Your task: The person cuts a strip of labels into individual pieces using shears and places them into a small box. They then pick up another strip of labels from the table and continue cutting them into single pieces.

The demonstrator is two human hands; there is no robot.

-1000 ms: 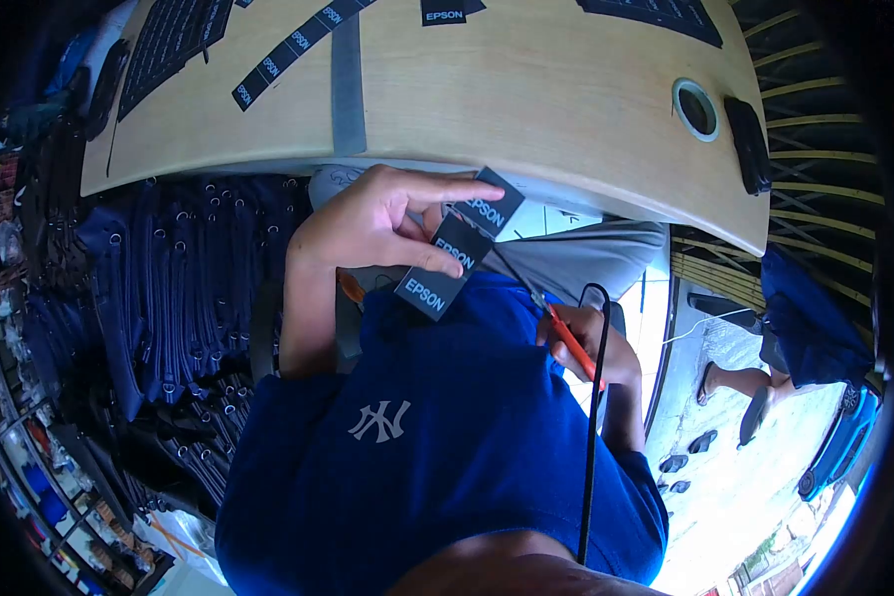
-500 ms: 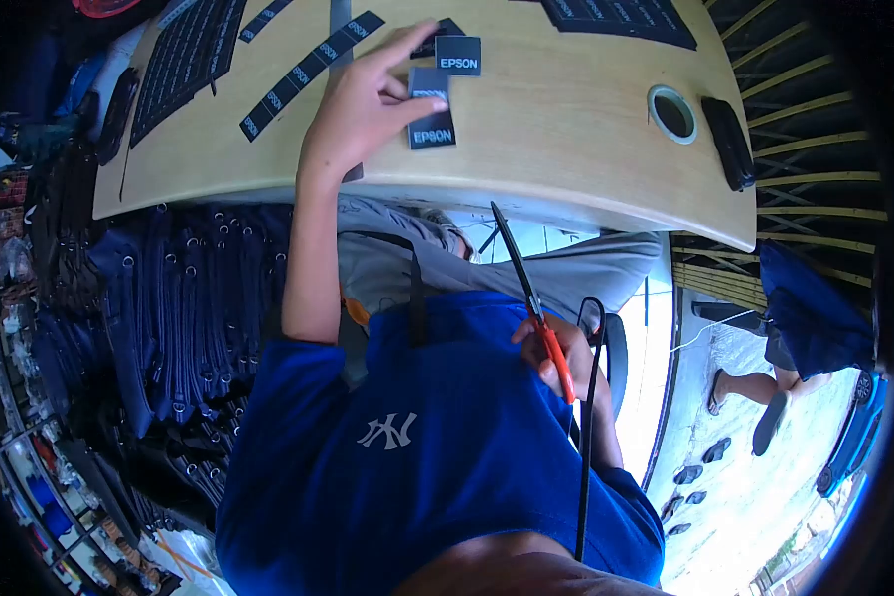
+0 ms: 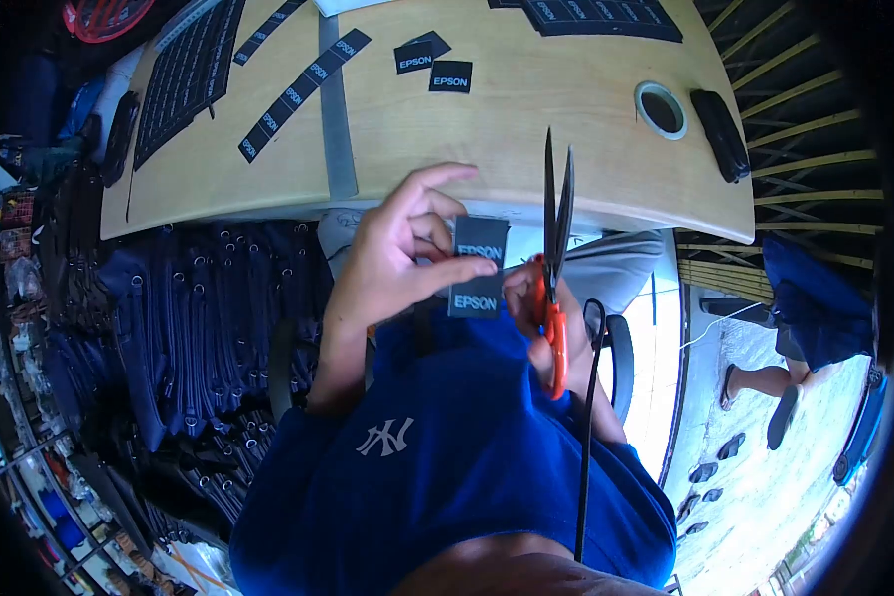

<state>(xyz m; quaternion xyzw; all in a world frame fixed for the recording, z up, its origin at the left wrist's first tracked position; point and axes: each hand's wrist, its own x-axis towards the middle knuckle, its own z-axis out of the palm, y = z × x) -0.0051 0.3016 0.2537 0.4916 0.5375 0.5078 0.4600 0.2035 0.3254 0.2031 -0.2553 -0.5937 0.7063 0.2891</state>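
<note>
the left hand [image 3: 397, 263] is held just off the near edge of the table [image 3: 526, 129], wrist bent toward the right hand [image 3: 574, 323], its thumb pressed flat over a label strip [image 3: 477, 290] with two "epson" marks, index finger stretched forward off it. the right hand, just beside the strip, grips the orange handles of the scissors [image 3: 553, 273], blades pointing toward the table and slightly parted. beyond the left hand lie loose labels [image 3: 451, 77], with a longer strip [image 3: 304, 94] farther to its left; a roll of tape [image 3: 643, 107] sits beyond the right hand, to its right. half a second ago the left hand reached over the loose labels and the blades were together; now it has drawn back and the scissors have come up beside it.
</note>
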